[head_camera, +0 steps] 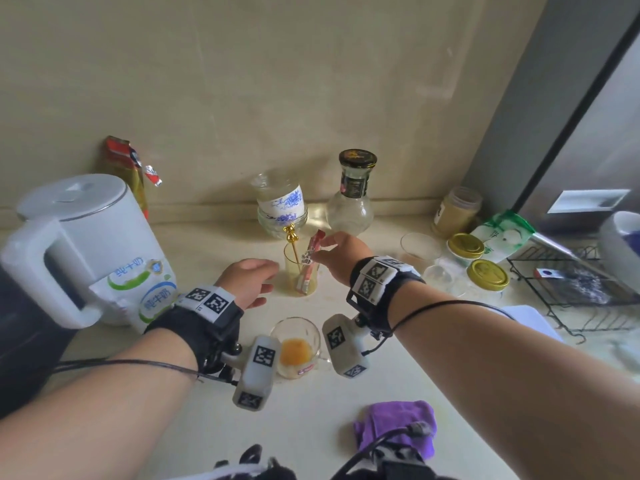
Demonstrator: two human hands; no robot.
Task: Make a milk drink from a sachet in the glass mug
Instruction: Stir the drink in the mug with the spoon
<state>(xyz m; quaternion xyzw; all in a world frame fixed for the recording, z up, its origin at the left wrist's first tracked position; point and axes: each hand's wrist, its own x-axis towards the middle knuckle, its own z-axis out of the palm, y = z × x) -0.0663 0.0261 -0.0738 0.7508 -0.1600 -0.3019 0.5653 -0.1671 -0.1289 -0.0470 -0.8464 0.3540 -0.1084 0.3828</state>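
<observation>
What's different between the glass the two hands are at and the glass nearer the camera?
The tall glass stands farther back and holds a gold spoon and a red sachet; the glass mug holds only a patch of orange-yellow powder. The right hand pinches the sachet in the tall glass and the left hand is beside it, while the mug sits untouched. The mug is wider and lower. Both are clear glass on the counter.

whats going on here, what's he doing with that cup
A person is working at a pale counter. The right hand pinches a red sachet standing in a tall clear glass that also holds a gold-handled stirrer. The left hand rests open beside that glass. Nearer, a small glass mug holds orange powder, with no liquid visible yet.
</observation>
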